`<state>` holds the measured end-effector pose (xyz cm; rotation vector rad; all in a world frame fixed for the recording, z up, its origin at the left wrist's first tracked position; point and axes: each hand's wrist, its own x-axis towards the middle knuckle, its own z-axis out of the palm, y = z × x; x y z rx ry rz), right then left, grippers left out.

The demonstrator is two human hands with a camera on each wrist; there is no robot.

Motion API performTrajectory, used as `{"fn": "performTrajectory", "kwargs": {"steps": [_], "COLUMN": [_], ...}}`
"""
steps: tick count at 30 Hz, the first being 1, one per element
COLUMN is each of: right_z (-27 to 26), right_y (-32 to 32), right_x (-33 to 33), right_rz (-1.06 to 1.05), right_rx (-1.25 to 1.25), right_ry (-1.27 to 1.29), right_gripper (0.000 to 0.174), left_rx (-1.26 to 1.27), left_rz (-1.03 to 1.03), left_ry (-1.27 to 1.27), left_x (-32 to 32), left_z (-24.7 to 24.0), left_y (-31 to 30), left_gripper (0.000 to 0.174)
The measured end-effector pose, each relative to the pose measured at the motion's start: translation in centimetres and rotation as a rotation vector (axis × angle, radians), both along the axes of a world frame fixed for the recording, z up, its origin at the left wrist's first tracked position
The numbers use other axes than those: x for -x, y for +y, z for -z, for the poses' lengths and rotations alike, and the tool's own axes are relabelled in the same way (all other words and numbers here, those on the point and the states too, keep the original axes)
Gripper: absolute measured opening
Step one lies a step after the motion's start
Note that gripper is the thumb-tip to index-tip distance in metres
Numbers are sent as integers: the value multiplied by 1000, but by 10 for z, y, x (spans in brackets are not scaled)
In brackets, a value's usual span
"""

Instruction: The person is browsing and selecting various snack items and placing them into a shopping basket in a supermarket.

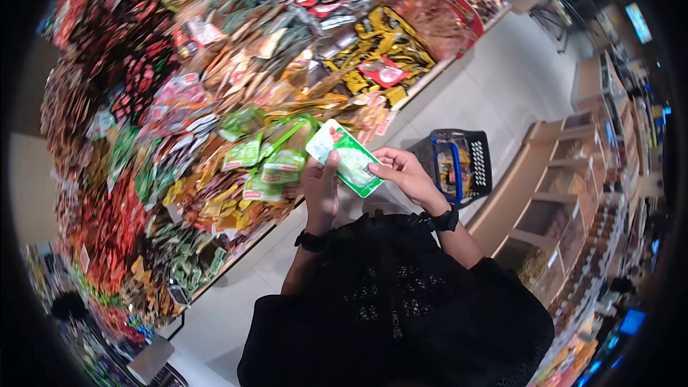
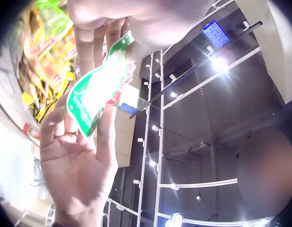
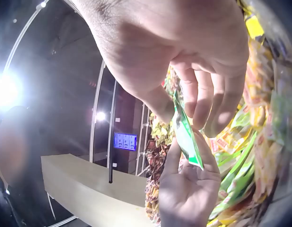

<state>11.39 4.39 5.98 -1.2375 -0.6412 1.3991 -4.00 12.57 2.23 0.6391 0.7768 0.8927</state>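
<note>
A green-and-white snack packet with red printing near its top corner is held up in front of the person's chest. The left hand pinches its left edge, thumb on the front face. At the opposite edge, the right hand grips the packet between thumb and fingers. In the left wrist view the packet looks bowed and glares white in the middle. From the right wrist the packet shows nearly edge-on, between the two hands. Its contents are hidden.
A long sloping display heaped with packaged snacks runs along the left and front. Green packets lie just beyond the hands. On the floor at right stands a black shopping basket with a blue handle, beside wooden bins.
</note>
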Motion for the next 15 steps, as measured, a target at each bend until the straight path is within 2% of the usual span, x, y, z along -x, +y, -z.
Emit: {"fn": "performTrajectory", "kwargs": {"steps": [3,5,10,15], "right_z": [7,3,35,91], "right_y": [-37,-60,-128,-224], "right_x": [-29,-51,-121,-242], "right_rz": [68,132,331,279], "right_rx": [68,111,7,17], "right_ry": [-38,-7,107,-23], "right_gripper": [24,24,27,24], "left_rx": [58,40,-104,-155], "left_rz": [68,172,318,425], "left_ry": [-62,-45,41,190], "left_x": [-42,-62,-125,-221], "left_z": [-12,2,20,65], "left_y": [-16,-32,-91,-186], "left_gripper": [25,27,30,25]}}
